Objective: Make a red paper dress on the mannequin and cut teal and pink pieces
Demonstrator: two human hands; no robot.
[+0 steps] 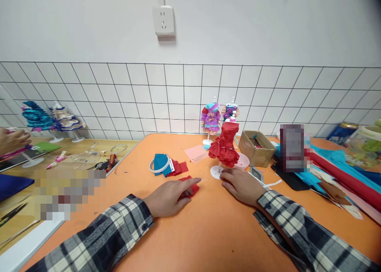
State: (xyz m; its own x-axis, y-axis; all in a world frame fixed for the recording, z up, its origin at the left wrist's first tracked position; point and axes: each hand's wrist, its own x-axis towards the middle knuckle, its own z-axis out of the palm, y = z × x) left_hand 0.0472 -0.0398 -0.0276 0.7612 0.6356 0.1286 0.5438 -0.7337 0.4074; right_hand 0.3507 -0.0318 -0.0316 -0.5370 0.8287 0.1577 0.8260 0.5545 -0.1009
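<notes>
My left hand (169, 196) lies on the orange table, its index finger stretched forward and the other fingers curled over a red crepe paper piece (195, 188). Close by on the right, my right hand (245, 184) rests with its fingertips at the edge of a white round stand base (214, 172); its thumb is apart on the table. On that stand is a small dress form in a ruffled red paper dress (225, 145). Beyond my left hand lie folded red paper (180, 168), a folded teal piece (160, 163) and a white ring (151, 168).
Behind the red dress stand a purple doll dress (210, 119), another dressed form (230, 111) and a cardboard box (257, 149). Pink sheets (196, 153) lie nearby. A phone (291, 147) and coloured paper rolls (342, 168) are right. Another person's hand (14, 139) is far left.
</notes>
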